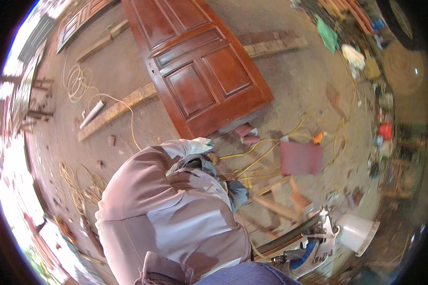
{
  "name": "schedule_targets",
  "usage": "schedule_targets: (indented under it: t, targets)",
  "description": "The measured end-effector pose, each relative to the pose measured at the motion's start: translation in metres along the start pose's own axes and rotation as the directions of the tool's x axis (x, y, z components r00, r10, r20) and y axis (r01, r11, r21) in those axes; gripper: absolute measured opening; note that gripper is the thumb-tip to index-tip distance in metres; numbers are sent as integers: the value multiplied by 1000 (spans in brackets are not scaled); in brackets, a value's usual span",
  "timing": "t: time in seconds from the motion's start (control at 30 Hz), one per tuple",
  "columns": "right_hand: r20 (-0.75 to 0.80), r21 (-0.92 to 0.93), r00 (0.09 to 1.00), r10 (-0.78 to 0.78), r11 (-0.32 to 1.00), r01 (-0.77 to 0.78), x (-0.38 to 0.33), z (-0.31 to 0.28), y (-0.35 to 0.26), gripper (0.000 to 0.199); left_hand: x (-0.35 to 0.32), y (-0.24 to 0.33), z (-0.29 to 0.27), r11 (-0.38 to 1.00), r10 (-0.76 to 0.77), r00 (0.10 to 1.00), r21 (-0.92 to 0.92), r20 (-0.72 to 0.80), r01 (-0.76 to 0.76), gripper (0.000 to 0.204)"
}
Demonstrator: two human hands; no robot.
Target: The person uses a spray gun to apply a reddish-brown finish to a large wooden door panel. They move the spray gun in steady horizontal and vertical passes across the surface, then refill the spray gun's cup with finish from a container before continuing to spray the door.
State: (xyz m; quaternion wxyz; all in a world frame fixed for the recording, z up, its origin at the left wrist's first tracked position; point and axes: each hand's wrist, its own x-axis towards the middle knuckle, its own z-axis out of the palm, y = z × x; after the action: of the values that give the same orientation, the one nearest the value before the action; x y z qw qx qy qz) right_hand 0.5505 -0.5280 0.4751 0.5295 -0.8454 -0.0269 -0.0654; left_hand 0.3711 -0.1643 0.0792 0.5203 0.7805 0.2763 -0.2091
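- The dusty workshop floor (290, 90) carries a red-brown panelled door (199, 66), which lies flat on long timber battens (114, 110).
- The left hand (199, 145), in a pale glove, is just off the door's near corner. Whether its fingers are clenched or released I cannot tell, since the sleeve hides most of them.
- The right hand (238, 192), in a blue-grey glove, is farther from the door, towards the person. Its fingers are blurred, so I cannot tell their state either.
- A yellow cable (257, 153) loops over the floor just off the door's near edge and runs between the two hands (it looks like the thing nearest both).
- A dark red abrasive sheet (301, 158) lies beyond the cable from the door. A power tool (314, 242) and a white bucket (359, 232) sit well away from the door, by the person's knee.
- To work well at that corner, I judge the cable should be drawn clear of the door's edge first, so nothing snags.
- Both hands would do better kept low and close to the door, with the body steady; the stoop looks deep.
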Motion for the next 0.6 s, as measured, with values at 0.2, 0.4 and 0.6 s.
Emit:
schedule_targets:
  t: [0.2,0.4,0.6]
  targets:
    - [210,19,967,-147,989,146,181,22,16,50,52,-10,19,821,-528,761,-455,-377,344,35]
    - [414,74,886,-209,978,196,353,58,15,50,18,-45,103,278,-826,513,-960,-231,15,21]
    - [567,1,718,-405,871,491,517,126,-17,49,75,57,206,167,-806,592,-965,-16,202,16]
